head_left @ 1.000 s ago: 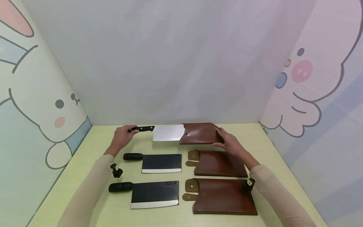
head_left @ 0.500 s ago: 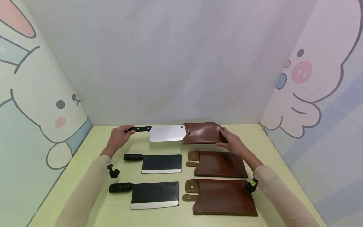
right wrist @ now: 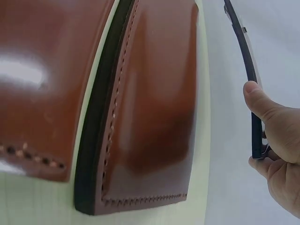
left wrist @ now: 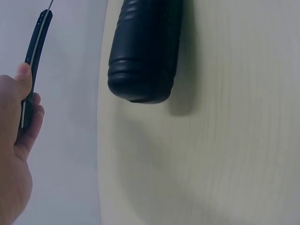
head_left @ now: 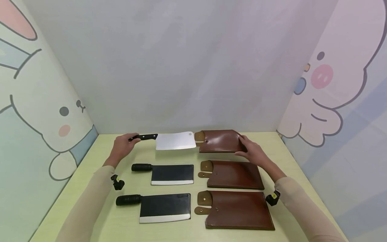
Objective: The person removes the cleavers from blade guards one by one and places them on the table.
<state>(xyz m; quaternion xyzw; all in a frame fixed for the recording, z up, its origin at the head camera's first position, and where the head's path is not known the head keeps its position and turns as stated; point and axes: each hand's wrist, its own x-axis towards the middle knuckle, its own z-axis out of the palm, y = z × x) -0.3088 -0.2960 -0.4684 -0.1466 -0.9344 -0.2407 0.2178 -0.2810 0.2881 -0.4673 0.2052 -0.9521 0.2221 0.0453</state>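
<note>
My left hand [head_left: 121, 147] grips the black riveted handle of a cleaver [head_left: 176, 140] with a bright silver blade, held level above the back of the table. In the left wrist view, thumb and fingers [left wrist: 29, 126] wrap that handle. My right hand [head_left: 252, 151] pinches the closed right end of a brown leather sheath [head_left: 222, 141], thumb on one face, fingers on the other. The sheath's mouth, with its tan flap and strap, faces the blade tip. The tip is at the mouth's edge; whether they touch I cannot tell.
Two black-bladed cleavers, a rear one [head_left: 172, 174] and a front one [head_left: 165, 207], lie on the pale table [head_left: 121, 232], handles leftward. Right of them lie two brown sheaths, a rear one [head_left: 237, 174] and a front one [head_left: 240, 210]. A grey wall [head_left: 187, 67] stands behind.
The blade has slid out of the sheath. My left hand has moved left with the cleaver, my right hand right with the sheath, and the sheath's flap and strap have come into view.
</note>
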